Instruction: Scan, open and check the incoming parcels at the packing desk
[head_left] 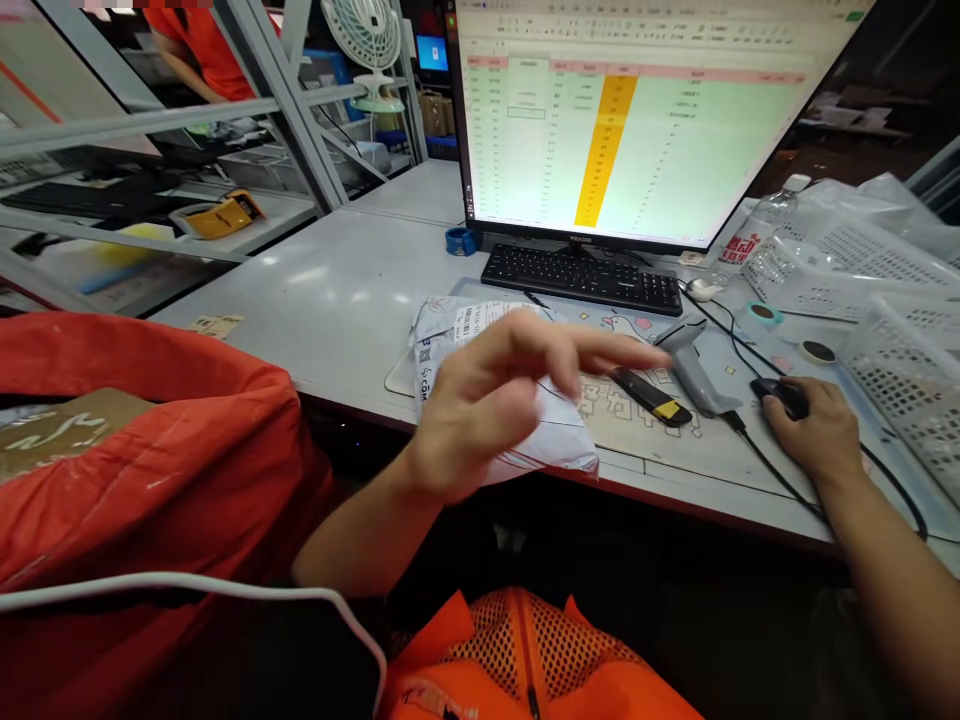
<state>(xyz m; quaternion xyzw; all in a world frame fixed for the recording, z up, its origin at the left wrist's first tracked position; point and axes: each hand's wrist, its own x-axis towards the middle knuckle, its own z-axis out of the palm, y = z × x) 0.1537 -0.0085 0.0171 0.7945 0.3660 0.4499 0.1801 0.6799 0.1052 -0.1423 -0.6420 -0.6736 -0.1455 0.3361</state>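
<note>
left hand (495,400): raised in front of the mailing bag, blurred; index finger stretched to the right, thumb standing apart from the fingers, nothing visible in its grasp. whether it touches the bag cannot be told.
right hand (823,430): on the black computer mouse (787,398), fingers curled around it, thumb along its side.
mailing bag (559,440): pale plastic with a printed label, flat on the desk (352,260) and the desk mat (615,430), partly hidden behind the left hand, its near end jutting past the front edge. its long axis seems to slant from far left to near right. the left hand is clearly the nearer one; the right is well off to the side.
box cutter (649,397): black with a yellow patch, just right of the bag, below the left index finger in this view, slanting from far left to near right.
barcode scanner (697,370): grey, between box cutter and mouse; the left index fingertip overlaps its left edge in view, contact unclear. handle points near right, towards its cable.
keyboard (581,278): beyond the bag, under the monitor (525,150) showing a spreadsheet.
red fabric bag (217,440): left of the left forearm.
</note>
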